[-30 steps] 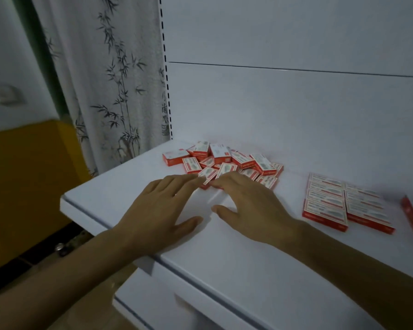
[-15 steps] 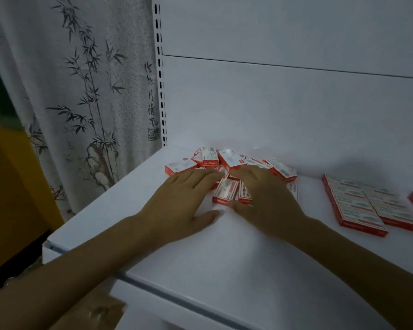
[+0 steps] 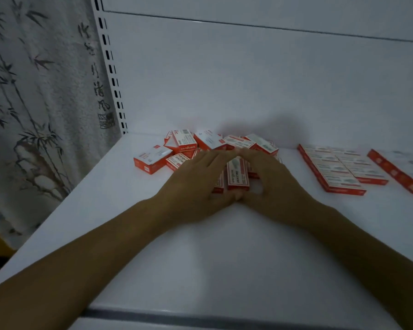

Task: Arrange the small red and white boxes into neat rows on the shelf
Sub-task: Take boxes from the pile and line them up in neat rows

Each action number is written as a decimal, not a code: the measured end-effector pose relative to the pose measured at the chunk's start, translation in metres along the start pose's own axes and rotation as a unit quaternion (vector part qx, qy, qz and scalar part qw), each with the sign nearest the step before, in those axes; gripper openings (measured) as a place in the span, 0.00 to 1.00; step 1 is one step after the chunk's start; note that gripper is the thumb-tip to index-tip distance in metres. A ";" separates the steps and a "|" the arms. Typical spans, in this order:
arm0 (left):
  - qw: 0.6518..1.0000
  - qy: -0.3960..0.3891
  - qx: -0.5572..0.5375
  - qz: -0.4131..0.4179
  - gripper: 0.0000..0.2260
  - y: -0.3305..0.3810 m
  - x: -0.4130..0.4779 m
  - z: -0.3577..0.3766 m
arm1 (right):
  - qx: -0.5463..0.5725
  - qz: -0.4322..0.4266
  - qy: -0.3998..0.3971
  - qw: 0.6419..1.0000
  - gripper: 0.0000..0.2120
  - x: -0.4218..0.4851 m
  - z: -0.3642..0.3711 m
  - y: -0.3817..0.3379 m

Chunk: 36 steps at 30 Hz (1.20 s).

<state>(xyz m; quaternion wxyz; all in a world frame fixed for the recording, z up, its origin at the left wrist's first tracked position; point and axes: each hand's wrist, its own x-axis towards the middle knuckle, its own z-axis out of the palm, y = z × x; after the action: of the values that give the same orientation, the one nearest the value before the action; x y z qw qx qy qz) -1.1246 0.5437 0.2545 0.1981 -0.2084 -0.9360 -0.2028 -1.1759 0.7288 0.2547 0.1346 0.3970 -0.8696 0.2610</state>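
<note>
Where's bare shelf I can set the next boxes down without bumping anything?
Bare: the front half of the shelf; the gap between the loose pile and the arranged block; the corner left of the lone box. Crowded: the pile, under left hand and right hand.
</note>
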 end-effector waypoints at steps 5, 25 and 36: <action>1.000 0.006 -0.005 0.027 0.31 0.001 0.001 0.003 | 0.008 -0.008 -0.022 1.000 0.34 0.001 0.004 0.014; 0.999 -0.041 -0.003 0.008 0.36 0.003 0.000 -0.001 | -0.042 -0.011 -0.085 0.995 0.35 -0.014 -0.020 -0.001; 0.999 -0.037 -0.001 0.013 0.35 0.009 -0.005 -0.005 | -0.058 -0.016 -0.002 0.998 0.26 -0.018 -0.022 -0.009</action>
<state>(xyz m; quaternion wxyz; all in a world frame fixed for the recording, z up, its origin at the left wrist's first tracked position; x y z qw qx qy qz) -1.1143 0.5476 0.2593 0.1657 -0.2280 -0.9397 -0.1938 -1.1565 0.7472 0.2679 0.1595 0.4027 -0.8773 0.2069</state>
